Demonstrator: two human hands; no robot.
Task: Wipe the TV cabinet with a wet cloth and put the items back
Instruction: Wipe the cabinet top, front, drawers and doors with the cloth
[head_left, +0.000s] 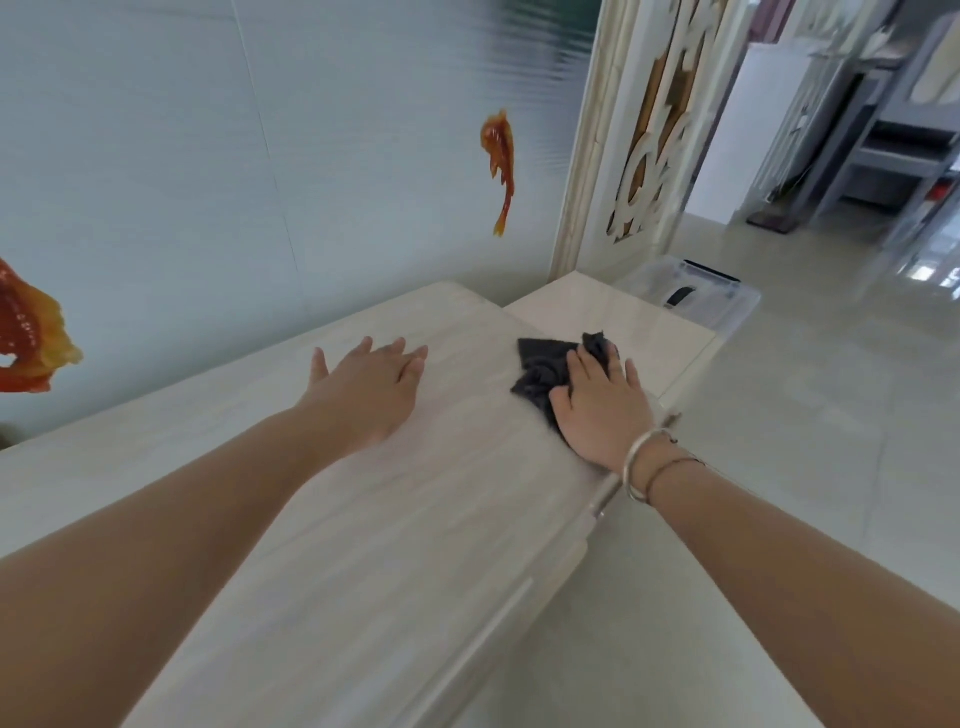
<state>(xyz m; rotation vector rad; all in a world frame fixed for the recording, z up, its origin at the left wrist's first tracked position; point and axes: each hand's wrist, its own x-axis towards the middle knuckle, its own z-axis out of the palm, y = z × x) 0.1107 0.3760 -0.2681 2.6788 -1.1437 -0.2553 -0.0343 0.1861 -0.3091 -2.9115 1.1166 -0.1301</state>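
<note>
My right hand (602, 410) lies flat on the dark grey cloth (545, 371), fingers straight and spread, pressing it down onto the top of the TV cabinet (395, 519) near its front right edge; the cloth is crumpled and sticks out past my fingertips and to the left of my thumb; two bracelets (644, 465) sit on that wrist. My left hand (371, 387) rests palm down on the bare cabinet top, fingers straight and close together, thumb held out to the side; it holds nothing, and it lies well apart from the cloth, further toward the wall. The cabinet top is pale with a faint wood grain; at its far right end a lower, glossy cream section (623, 322) adjoins it. Beyond that section a clear plastic box (701, 296) stands on the tiled floor (805, 415); something dark lies inside it, too blurred to tell what. On the pale blue wall (208, 156) behind the cabinet are orange fish decorations (500, 166).
</note>
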